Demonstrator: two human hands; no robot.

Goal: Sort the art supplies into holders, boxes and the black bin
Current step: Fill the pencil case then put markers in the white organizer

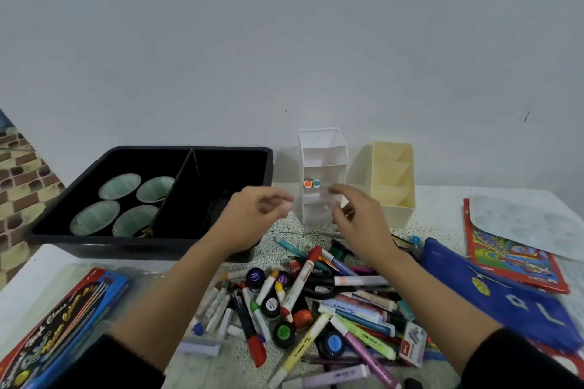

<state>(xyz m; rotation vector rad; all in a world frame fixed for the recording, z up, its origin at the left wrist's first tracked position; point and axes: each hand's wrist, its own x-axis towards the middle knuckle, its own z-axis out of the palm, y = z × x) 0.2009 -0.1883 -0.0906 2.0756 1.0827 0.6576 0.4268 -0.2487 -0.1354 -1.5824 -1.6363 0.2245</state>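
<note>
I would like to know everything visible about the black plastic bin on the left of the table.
The black plastic bin is a wide, shallow, rectangular tub with a thick rim, standing flat at the left rear of the speckled table, near the pale wall. A thin black divider splits it in two. The left part holds four round pale green cups; the right part is too dark to read. The left hand overlaps its right front corner; contact is unclear.

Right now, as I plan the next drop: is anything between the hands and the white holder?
Nothing visible. Both the left hand and right hand hover in front of the white holder, above the pen pile; black bin left, cream holder right, both aside.
</note>
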